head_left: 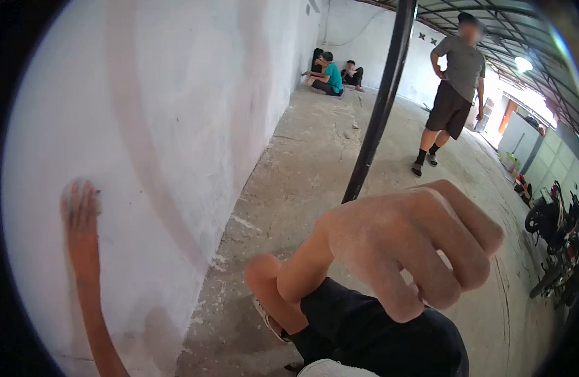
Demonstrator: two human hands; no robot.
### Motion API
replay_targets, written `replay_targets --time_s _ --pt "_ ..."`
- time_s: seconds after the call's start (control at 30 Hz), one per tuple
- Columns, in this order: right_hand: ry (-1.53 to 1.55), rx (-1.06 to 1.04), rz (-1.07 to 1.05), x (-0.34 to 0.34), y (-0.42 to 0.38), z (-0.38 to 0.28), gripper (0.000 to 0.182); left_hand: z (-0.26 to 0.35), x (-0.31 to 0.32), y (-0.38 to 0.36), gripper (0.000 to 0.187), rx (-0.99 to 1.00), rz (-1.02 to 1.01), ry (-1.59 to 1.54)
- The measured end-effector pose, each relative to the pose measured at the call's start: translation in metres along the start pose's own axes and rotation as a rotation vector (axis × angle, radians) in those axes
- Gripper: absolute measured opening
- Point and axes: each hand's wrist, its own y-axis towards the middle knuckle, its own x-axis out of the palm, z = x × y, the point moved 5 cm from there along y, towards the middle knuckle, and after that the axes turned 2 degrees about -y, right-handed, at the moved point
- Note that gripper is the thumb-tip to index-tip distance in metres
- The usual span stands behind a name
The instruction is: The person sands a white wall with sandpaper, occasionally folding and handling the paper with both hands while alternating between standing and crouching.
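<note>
My left hand (81,210) lies flat against the white wall (176,94), its fingers stretched upward. Dark grey shows between and beside those fingers, a dark edge at their right side. Close to the camera, my right hand (418,245) is curled with its knuckles toward me and pale dust on the skin. Its palm is hidden, and I cannot tell what the fingers hold, if anything. Below it are a bent knee (263,270) and dark shorts (377,327).
A black pole (384,100) rises beyond my right hand. On the concrete floor (302,169), a person (456,81) in a grey shirt stands facing this way. Several people (330,76) sit by the far wall. Motorbikes (556,239) are parked at the right.
</note>
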Motion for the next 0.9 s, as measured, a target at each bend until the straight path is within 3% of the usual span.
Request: replay_targets --time_s 0.07,0.13,0.17,0.2,0.23,0.27,0.3,0.37,0.43,0.47,0.53,0.57,0.6,0.7,0.77,0.83,0.9 --pt "0.054 0.021 0.061 -0.014 0.004 0.011 0.025 -0.012 0.013 -0.03 0.052 -0.023 -0.02 0.018" --pt "0.229 0.164 -0.245 -0.034 0.026 0.043 0.028 -0.044 0.02 -0.088 0.053 -0.082 -0.071 0.07" --pt "0.245 0.211 -0.233 -0.049 0.027 0.056 0.031 -0.034 0.018 -0.104 0.046 -0.01 -0.012 0.078" --pt "0.134 0.459 0.102 -0.056 0.025 0.066 0.029 -0.018 0.015 -0.117 0.04 0.061 0.04 0.088" --pt "0.308 0.387 -0.037 -0.083 0.02 0.094 0.026 -0.016 0.019 -0.132 0.037 0.144 -0.126 -0.047" --pt "0.478 0.303 -0.167 -0.108 0.01 0.133 0.024 -0.017 0.009 -0.149 0.041 0.192 -0.138 0.009" --pt "0.53 0.448 0.061 -0.131 -0.009 0.164 0.023 -0.029 -0.004 -0.157 0.041 0.149 -0.184 0.037" --pt "-0.036 0.879 0.464 -0.17 -0.047 0.23 0.021 -0.056 -0.035 -0.16 0.046 0.204 -0.235 0.181" --pt "-0.156 1.128 0.789 -0.195 -0.112 0.286 0.023 -0.088 -0.09 -0.135 0.05 0.121 -0.099 0.252" --pt "-0.13 1.139 0.793 -0.195 -0.129 0.297 0.023 -0.105 -0.112 -0.122 0.051 0.054 -0.089 0.282" --pt "0.142 1.255 1.067 -0.192 -0.159 0.31 0.018 -0.13 -0.157 -0.099 0.054 -0.079 -0.043 0.428" --pt "0.171 1.264 1.05 -0.19 -0.158 0.314 0.018 -0.137 -0.175 -0.094 0.055 -0.142 -0.02 0.543" --pt "0.113 1.209 1.018 -0.191 -0.151 0.314 0.017 -0.14 -0.183 -0.093 0.057 -0.194 0.097 0.391" --pt "0.031 1.102 0.951 -0.191 -0.132 0.312 0.017 -0.128 -0.13 -0.112 0.052 -0.175 0.004 0.195" --pt "-0.086 1.055 0.928 -0.193 -0.13 0.312 0.014 -0.093 -0.09 -0.124 0.049 -0.032 -0.051 0.076" --pt "-0.207 1.062 0.851 -0.196 -0.138 0.32 0.015 -0.056 -0.04 -0.146 0.047 0.083 -0.404 0.013" --pt "-0.34 1.059 0.767 -0.199 -0.139 0.323 0.016 -0.028 -0.033 -0.158 0.034 0.191 -0.322 -0.176"
